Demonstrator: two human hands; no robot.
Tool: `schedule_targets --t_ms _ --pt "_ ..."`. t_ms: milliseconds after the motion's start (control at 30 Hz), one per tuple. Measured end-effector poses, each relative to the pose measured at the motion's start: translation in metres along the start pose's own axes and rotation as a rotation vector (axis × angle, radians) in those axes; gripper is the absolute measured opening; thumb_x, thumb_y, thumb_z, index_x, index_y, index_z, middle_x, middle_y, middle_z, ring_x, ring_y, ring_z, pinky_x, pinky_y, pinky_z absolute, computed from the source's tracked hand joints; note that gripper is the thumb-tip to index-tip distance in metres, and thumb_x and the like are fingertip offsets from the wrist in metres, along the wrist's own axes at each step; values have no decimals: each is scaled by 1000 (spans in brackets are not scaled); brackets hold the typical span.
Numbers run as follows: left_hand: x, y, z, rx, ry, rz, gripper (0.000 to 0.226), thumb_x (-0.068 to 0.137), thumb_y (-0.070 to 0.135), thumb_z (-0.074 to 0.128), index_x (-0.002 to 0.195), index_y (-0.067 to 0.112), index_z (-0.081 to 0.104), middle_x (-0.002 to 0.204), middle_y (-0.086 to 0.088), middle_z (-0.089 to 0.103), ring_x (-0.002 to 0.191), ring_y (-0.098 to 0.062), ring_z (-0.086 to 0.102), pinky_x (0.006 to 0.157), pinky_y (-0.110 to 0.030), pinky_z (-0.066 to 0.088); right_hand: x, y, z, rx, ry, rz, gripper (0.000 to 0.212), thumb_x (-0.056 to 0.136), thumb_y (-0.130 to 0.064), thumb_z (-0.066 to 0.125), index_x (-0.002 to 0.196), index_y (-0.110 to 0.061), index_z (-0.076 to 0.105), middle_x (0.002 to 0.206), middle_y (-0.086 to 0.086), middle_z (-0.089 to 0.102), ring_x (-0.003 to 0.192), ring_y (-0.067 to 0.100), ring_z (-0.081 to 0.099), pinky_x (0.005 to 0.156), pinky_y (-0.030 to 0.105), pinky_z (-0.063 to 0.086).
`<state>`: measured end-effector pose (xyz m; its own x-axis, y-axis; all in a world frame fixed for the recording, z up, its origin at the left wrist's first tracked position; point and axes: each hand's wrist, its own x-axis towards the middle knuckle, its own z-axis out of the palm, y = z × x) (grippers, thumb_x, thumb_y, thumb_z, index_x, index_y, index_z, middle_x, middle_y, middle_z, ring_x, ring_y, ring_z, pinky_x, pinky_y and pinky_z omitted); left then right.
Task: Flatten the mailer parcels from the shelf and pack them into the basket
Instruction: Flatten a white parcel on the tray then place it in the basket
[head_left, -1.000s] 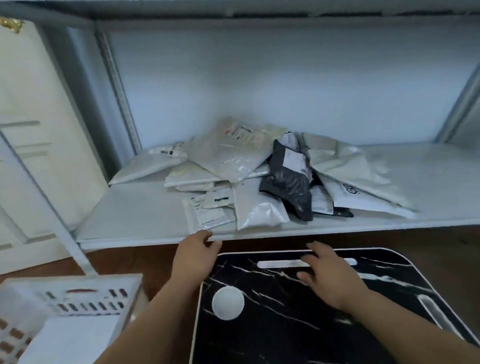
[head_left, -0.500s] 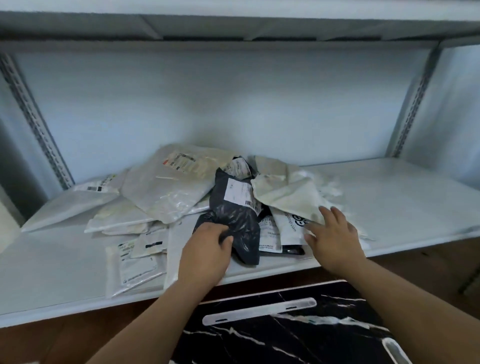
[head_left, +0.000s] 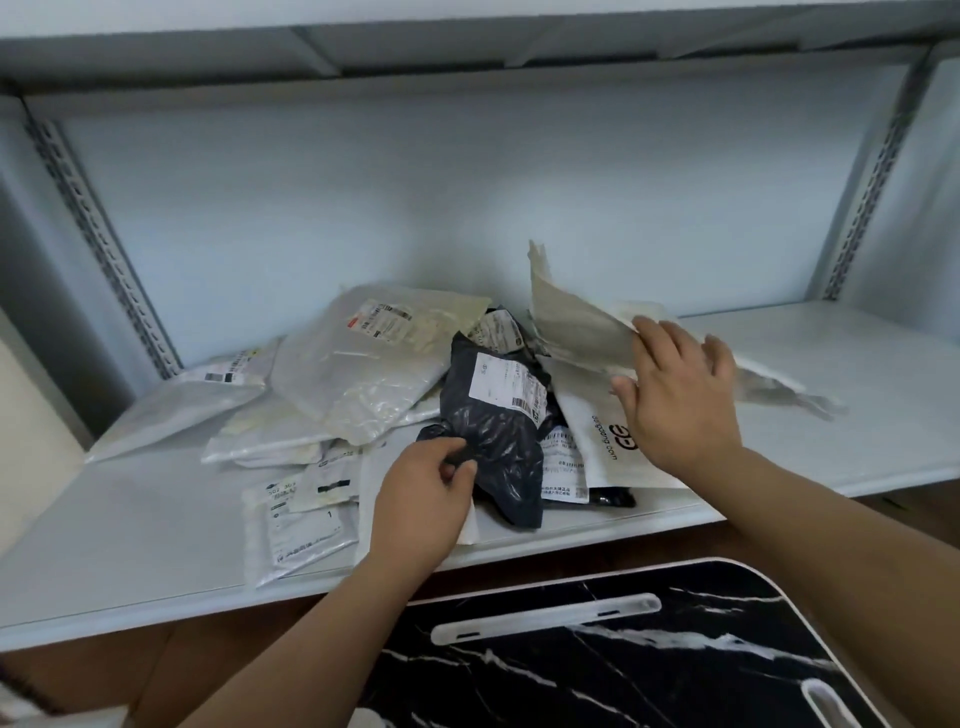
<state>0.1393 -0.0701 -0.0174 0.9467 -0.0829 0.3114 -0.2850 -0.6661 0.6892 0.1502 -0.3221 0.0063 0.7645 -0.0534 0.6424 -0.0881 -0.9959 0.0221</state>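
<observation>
A pale grey metal shelf (head_left: 810, 364) with slotted uprights fills most of the view, and its board carries a heap of mailer parcels spread from the left half to past the middle. Below its front edge sits a black marble-patterned table (head_left: 649, 670) with a white slot handle near its far edge. The basket is not in sight.

Largest in the heap is a translucent grey mailer (head_left: 363, 364) with a small printed label, tilted against the parcels toward the back of the shelf. A flat white mailer (head_left: 171, 402) lies at the left end of the pile, well clear of the hands. A white mailer with dark lettering (head_left: 597, 441) lies near the front edge, right of centre. Above it a crumpled cream mailer (head_left: 576, 322) is lifted clear of the pile, one torn corner pointing up. A black mailer (head_left: 498, 436) with a white shipping label stands bunched in the middle of the heap. Small labelled white packets (head_left: 301, 519) lie flat by the front edge, left of centre.

The right hand (head_left: 675, 395) holds the cream mailer — fingers spread over its lower edge, thumb beneath. The left hand (head_left: 423, 499) pinches the black mailer's lower left corner between thumb and curled fingers.
</observation>
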Motion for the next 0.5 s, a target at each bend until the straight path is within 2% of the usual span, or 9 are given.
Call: schedule_targets --t_ms 100,133,200,233,267,333,400,467,500 --pt "-7 22 -26 -276 34 -126 33 85 34 69 113 20 62 92 16 65 83 7 59 79 -13 46 5 -27 -42 -44 122 -81 53 90 -35 40 128 0 54 138 7 48 120 31 46 97 47 24" --pt "-12 32 -36 -423 23 -184 45 78 40 73 116 20 59 94 16 64 86 5 61 83 -15 48 1 -41 -57 -61 148 -118 52 89 -34 42 127 0 55 138 8 48 118 31 46 95 47 25" --pt "-22 52 -54 -766 -31 -304 83 63 51 73 135 16 48 105 3 66 98 -12 65 91 -30 52 -19 -69 -80 -79 172 -212 45 86 -28 53 121 0 60 139 11 48 114 33 48 90 46 28" --pt "-28 60 -65 -886 -73 -363 91 61 52 73 139 16 42 110 -2 65 102 -18 65 90 -35 54 -34 -86 -93 -59 155 -252 44 82 -27 62 118 0 63 139 12 48 112 33 49 88 46 29" --pt "-33 65 -70 -972 -118 -402 89 63 51 73 138 16 41 112 -5 64 102 -22 65 85 -37 55 -52 -102 -101 -30 123 -291 47 77 -26 69 116 -1 65 139 12 48 110 34 49 85 46 30" --pt "-43 71 -79 -1090 -131 -482 61 77 40 72 126 11 48 104 -7 65 94 -26 67 74 -38 57 -92 -136 -116 38 72 -378 50 73 -27 70 117 -4 65 139 11 48 104 31 50 80 44 33" --pt "-63 63 -83 -1112 -42 -566 38 89 18 66 122 4 55 104 -15 69 94 -33 67 78 -45 57 -135 -168 -128 179 -12 -426 49 72 -36 64 116 -13 67 131 3 54 96 23 56 73 37 45" --pt "-89 46 -91 -1088 -5 -608 32 91 0 56 123 4 56 108 -22 68 98 -40 66 85 -50 54 -159 -183 -144 410 -140 -361 46 69 -50 50 104 -31 72 110 -12 64 84 9 64 61 22 52" --pt "-103 38 -101 -1088 -1 -591 33 92 -4 53 123 4 56 109 -23 68 99 -41 65 88 -52 52 -162 -184 -151 521 -135 -335 40 70 -53 46 96 -35 72 100 -17 65 79 5 64 59 17 51"
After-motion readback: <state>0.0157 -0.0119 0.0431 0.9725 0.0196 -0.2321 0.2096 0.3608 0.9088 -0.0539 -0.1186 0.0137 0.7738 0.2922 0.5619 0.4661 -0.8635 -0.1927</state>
